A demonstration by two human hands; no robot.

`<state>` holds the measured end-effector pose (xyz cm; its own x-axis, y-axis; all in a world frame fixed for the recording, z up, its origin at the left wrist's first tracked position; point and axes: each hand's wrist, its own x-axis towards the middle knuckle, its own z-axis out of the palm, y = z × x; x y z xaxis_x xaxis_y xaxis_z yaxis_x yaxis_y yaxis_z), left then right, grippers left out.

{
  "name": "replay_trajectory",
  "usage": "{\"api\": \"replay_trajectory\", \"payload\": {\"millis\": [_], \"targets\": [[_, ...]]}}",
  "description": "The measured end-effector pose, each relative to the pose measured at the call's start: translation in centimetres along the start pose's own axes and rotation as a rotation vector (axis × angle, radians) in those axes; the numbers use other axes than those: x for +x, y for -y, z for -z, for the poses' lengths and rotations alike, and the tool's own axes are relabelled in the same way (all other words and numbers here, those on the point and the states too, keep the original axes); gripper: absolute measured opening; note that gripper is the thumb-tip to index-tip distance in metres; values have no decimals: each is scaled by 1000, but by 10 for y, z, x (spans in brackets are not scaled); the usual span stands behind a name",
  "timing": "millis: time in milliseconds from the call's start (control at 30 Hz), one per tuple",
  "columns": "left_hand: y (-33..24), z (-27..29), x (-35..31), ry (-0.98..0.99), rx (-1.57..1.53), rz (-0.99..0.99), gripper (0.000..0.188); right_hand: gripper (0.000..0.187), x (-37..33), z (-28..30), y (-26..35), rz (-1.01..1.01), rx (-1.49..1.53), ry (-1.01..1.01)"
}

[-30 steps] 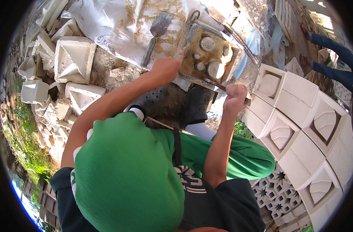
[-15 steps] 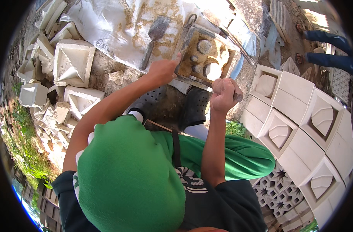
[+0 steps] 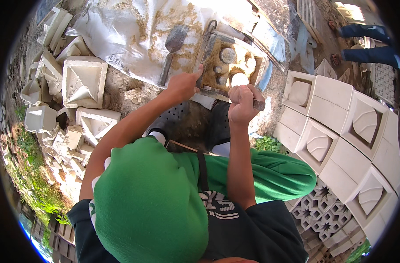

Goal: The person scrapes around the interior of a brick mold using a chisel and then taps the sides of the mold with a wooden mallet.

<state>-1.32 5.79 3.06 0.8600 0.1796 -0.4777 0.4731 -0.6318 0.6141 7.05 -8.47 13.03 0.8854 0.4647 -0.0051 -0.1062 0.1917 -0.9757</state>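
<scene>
A rectangular mould (image 3: 262,69) with a dark frame and sandy filling lies in front of me. Round shapes show in its filling, one of them bright white in the sun. My left hand (image 3: 183,87) grips the mould's left edge near its close corner, one finger stretched along the frame. My right hand (image 3: 243,103) is a fist over the mould's near right corner. It is closed round a grey-brown bar-like handle (image 3: 259,105) whose blunt end sticks out to the right; the rest of that tool is hidden. A trowel (image 3: 177,38) lies left of the mould, its blade pointing away.
White sheeting (image 3: 121,30) smeared with sand spreads beyond the mould. Broken pale cast blocks (image 3: 83,81) are heaped at left. Finished cast blocks (image 3: 331,105) stand in rows at right, with star-patterned blocks (image 3: 320,215) nearer. Another person's legs (image 3: 368,55) show at far right.
My right fist has shifted slightly left along the mould's near side with the handle. My left hand stays at the mould's left edge. The whole view has shifted a little.
</scene>
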Motion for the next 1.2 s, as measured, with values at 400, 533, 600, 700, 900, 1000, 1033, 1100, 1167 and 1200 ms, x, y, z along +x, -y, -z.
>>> {"api": "replay_trajectory", "payload": {"millis": [400, 533, 600, 700, 900, 1000, 1033, 1100, 1167, 1200], "targets": [[-4, 0, 0, 13, 38, 21, 85, 34, 2, -1, -16, -53, -264, 101], [-3, 4, 0, -15, 55, -9, 85, 37, 4, -1, -19, -32, -184, 84], [-4, 1, 1, -9, 68, -8, 85, 36, 4, -6, -8, -64, -217, 49], [-2, 1, 4, -2, 82, -7, 85, 36, -8, -1, -13, -2, -58, -23], [-3, 4, 1, -13, 86, -5, 85, 31, -3, 2, -18, -50, -23, 38], [-10, 3, -2, 17, 85, 15, 87, 37, -9, 5, -28, 30, -313, 95], [-7, 5, -1, 11, 75, 29, 89, 37, -10, 1, -21, 29, -308, 101], [-6, 1, 0, 17, 57, 36, 89, 30, -17, 0, -7, 83, -78, 42], [-7, -2, 1, 27, 35, 37, 89, 28, -18, 8, -24, 141, -9, 62], [-5, 0, 2, 5, 63, 29, 89, 30, -10, 3, -29, 119, -153, 83]]}}
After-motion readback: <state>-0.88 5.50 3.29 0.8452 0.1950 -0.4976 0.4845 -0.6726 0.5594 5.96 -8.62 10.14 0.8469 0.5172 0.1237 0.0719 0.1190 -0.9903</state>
